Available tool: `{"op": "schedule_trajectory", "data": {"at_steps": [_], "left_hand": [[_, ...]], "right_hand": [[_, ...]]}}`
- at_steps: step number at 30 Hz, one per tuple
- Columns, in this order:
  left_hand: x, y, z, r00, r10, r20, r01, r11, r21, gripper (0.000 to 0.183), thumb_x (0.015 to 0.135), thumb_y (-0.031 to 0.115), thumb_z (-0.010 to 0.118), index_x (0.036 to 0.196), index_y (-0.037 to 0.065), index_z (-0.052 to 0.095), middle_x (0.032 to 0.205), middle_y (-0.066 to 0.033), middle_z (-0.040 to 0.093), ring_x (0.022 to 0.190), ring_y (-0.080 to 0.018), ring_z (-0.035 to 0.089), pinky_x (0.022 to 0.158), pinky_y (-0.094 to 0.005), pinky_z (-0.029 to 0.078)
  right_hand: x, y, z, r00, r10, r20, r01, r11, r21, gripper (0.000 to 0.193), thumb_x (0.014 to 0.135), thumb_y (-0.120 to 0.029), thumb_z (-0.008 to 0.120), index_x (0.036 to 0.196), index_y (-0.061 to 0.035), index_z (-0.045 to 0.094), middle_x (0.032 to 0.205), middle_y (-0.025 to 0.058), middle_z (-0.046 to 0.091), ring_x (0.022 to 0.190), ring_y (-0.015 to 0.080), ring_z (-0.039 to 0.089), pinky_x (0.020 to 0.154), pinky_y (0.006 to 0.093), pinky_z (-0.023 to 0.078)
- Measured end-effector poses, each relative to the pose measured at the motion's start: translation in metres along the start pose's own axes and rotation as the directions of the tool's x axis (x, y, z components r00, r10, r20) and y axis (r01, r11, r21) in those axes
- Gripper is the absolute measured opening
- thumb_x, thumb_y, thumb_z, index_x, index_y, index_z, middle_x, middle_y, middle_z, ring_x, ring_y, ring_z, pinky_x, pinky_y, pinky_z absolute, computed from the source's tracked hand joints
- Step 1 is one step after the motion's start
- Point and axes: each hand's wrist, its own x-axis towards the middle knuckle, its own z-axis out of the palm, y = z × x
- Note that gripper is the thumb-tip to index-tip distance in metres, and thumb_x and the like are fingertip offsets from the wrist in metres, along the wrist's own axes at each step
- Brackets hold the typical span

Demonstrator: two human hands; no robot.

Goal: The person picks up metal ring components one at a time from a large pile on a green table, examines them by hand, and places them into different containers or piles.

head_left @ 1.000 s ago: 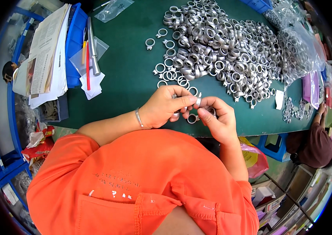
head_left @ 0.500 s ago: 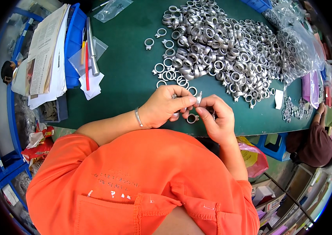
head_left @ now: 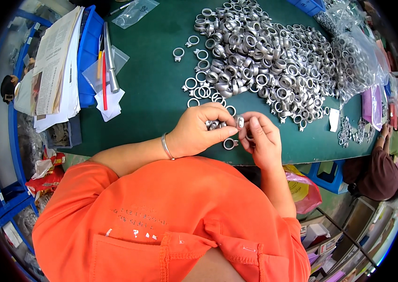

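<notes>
My left hand is curled around several grey metal rings, with its thumb stretched across toward the right hand. Between the two hands a single metal ring is seen edge-on, pinched in the fingertips of my right hand and close to the left thumb tip. Part of another ring shows inside the right fingers. Just below the hands, one loose ring with a small lug lies on the green table.
A large heap of metal rings covers the table beyond my hands, spilling toward a clear plastic bag. At left stand a blue bin, papers, and a red pen. Another person sits at far right.
The ring between my hands has turned from standing lug-up to edge-on. The right thumb has lifted and the left fingers have opened slightly, showing the rings inside.
</notes>
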Motion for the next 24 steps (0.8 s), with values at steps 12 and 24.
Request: {"op": "schedule_trajectory", "data": {"at_steps": [12,24], "left_hand": [[0.000,0.007,0.000,0.869,-0.482,0.111,0.479,0.767,-0.427,0.013,0.086,0.014,0.057,0.090,0.001,0.058,0.076,-0.0056,0.059,0.054,-0.0063,0.050,0.038,-0.0162,0.029],[0.001,0.011,0.002,0.841,-0.530,0.105,0.520,0.739,-0.429,0.011,0.081,0.005,0.058,0.090,-0.002,0.060,0.074,-0.0055,0.061,0.055,-0.0063,0.052,0.040,-0.0164,0.032]], "right_hand": [[0.004,0.011,0.005,0.761,-0.649,0.018,0.539,0.616,-0.575,0.014,0.074,0.005,0.063,0.086,-0.0006,0.058,0.082,0.0067,0.061,0.065,0.0088,0.054,0.054,0.0194,0.042],[-0.003,0.018,0.008,0.759,-0.649,-0.050,0.495,0.626,-0.603,0.017,0.072,0.006,0.064,0.087,0.0007,0.058,0.075,0.0060,0.060,0.059,0.0109,0.052,0.051,0.0200,0.040]]}}
